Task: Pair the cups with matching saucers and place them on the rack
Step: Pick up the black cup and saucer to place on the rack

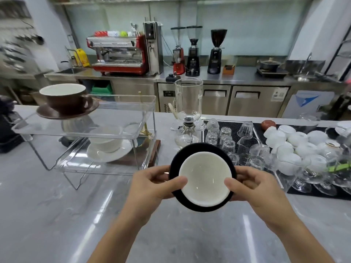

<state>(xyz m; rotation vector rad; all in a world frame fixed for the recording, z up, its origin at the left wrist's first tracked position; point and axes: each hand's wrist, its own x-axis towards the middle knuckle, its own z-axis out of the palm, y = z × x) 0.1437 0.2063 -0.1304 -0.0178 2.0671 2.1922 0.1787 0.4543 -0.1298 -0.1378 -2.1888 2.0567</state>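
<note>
Held level above the grey surface, just in front of the body: a black saucer with a white-lined cup seated on it, seen from straight above. Left hand clamped on the saucer's left rim, thumb pressed against the cup's lip; right hand clamped likewise on the right rim, thumb on the lip. Both grips closed on the pair, none free.

Ahead and to the left, the clear acrylic rack: brown cup and saucer on the upper tier at its left end, white cup and saucer on the lower tier. Open room apparently left on the upper tier, to the right of the brown set.

Likely trouble from here:
- Cup only resting on the saucer; any tilt during the lift probably enough to slide it off toward the surface.
- Clear walls hard to read, so an easy knock of the saucer's edge against the raised rim.
- Glass siphon brewer just beside the rack's right end, upturned glasses close on the right; a wide swing likely to clip either.
- Thumbs released too early, before the saucer sits flat, risking a wobble.
</note>
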